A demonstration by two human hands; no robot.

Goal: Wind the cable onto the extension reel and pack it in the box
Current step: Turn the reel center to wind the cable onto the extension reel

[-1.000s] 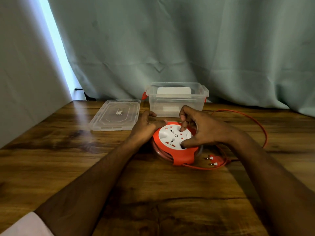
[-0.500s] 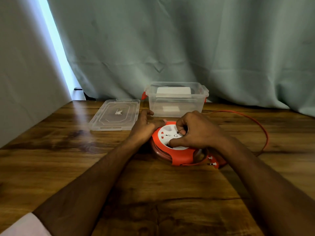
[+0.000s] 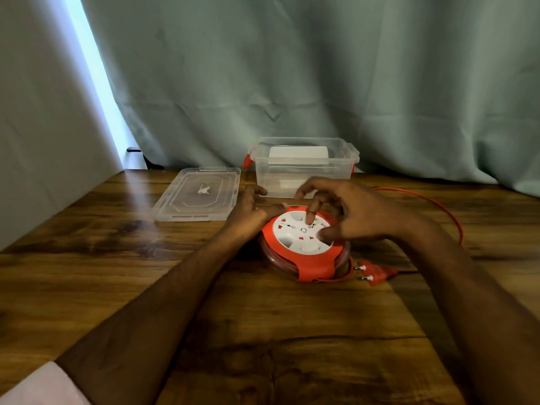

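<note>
Low and right of centre, the 2-pin plug (image 3: 377, 273) lies just beside the extension reel (image 3: 304, 244) on the table (image 3: 277, 331). The right hand (image 3: 353, 214) pinches the reel's white face with a finger and thumb; the left hand (image 3: 248, 214) grasps its rim. Winding is partly done: a loop of red cable (image 3: 438, 204) lies loose at right. Beyond, the box (image 3: 304, 168) stands open, lid (image 3: 198, 192) beside it, with an unobstructed path to it
</note>
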